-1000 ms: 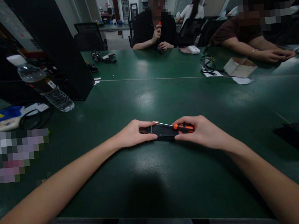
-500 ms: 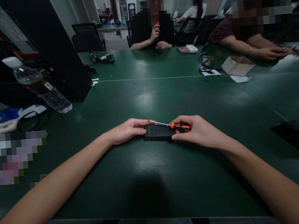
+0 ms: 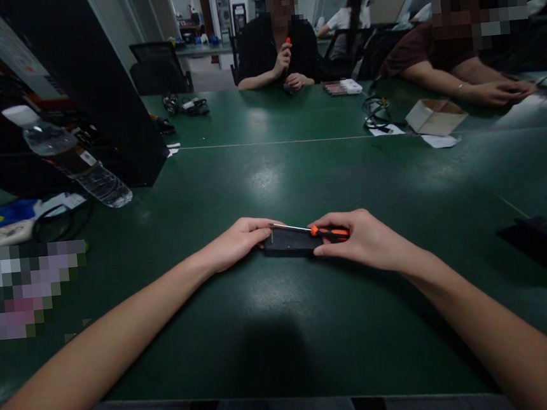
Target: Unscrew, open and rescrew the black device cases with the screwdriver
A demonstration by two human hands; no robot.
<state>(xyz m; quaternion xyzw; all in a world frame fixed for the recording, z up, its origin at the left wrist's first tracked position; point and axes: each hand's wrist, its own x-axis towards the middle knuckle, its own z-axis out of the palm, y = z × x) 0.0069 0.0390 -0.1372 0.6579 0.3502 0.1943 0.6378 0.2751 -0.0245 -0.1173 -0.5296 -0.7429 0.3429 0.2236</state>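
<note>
Right hand clamps screwdriver and box beyond table's near edge; left hand clasps box. Screwdriver appears unengaged.

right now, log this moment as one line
left hand: touching box | right hand: gripping screwdriver, touching box | screwdriver: shaft pointing left

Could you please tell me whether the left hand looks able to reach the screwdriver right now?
Probably yes: the left hand is close to the screwdriver at its shaft end, with nothing visibly between, though the right hand holds the handle.
</note>
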